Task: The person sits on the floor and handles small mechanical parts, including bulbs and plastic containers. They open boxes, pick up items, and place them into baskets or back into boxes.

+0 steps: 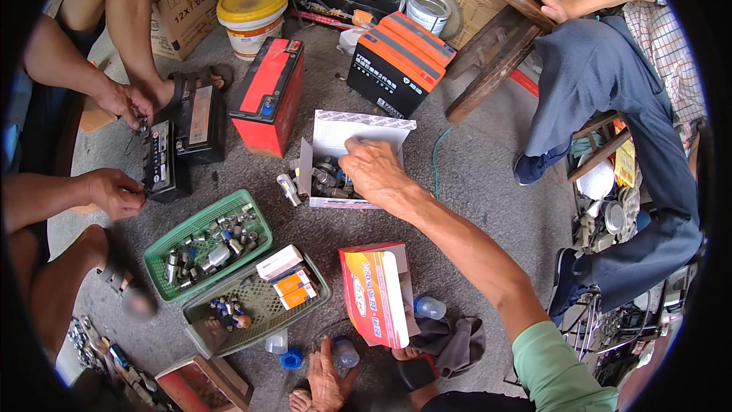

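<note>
My right hand (375, 172) reaches into a white cardboard box (366, 126) with its lid flap up. Its fingers bend down among small metal parts (328, 175), and the tips are hidden. My left hand (326, 381) is low in the view with fingers stretched and apart, beside a clear plastic bottle (345, 352). A blue cap (290, 358) lies left of that hand. Between the two hands stands a red, yellow and white carton (375, 294). A loose metal part (289, 190) rests left of the white box.
A green basket (248, 202) and an olive basket (324, 282) hold metal parts and small boxes. A red battery (267, 99) and orange-black battery boxes (396, 69) stand beyond. At left, a person's hands (122, 103) touch a black battery (160, 164). Another person sits right by a wooden stool (488, 69).
</note>
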Action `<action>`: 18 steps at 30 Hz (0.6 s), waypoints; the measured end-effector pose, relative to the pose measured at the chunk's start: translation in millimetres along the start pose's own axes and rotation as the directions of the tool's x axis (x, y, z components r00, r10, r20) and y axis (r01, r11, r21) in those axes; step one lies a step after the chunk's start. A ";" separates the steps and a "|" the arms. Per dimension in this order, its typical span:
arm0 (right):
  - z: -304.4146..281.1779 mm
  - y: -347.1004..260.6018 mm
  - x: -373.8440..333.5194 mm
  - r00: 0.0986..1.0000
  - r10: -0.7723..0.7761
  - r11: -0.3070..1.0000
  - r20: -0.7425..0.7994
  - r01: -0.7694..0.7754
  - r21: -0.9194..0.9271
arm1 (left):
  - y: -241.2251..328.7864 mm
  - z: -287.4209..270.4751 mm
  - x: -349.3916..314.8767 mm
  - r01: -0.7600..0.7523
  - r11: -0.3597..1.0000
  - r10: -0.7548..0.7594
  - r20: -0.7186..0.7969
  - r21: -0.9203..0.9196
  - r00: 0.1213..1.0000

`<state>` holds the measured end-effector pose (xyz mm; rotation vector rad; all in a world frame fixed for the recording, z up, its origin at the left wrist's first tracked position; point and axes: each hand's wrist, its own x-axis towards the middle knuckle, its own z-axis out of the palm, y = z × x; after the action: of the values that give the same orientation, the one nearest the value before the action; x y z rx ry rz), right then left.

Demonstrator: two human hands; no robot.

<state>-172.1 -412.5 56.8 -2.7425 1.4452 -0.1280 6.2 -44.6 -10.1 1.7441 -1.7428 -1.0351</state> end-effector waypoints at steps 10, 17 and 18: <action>-4.2 -14.5 37.1 0.928 0.162 0.986 0.336 -0.139 -0.090 | 5.3 -5.9 -4.4 0.104 0.993 -0.105 -0.012 -0.059 0.994; -20.4 -20.7 64.0 0.762 0.286 0.955 0.581 -0.276 -0.108 | 4.4 -8.3 -1.3 0.079 0.996 -0.080 -0.033 -0.040 0.996; -17.3 -18.0 63.8 0.776 0.282 0.957 0.564 -0.268 -0.110 | 6.1 -9.2 -0.4 0.079 0.996 -0.081 -0.033 -0.047 0.996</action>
<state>-123.0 -454.9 78.8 -2.2287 1.6119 0.6755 9.5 -46.4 0.4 1.8060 -1.6275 -1.0630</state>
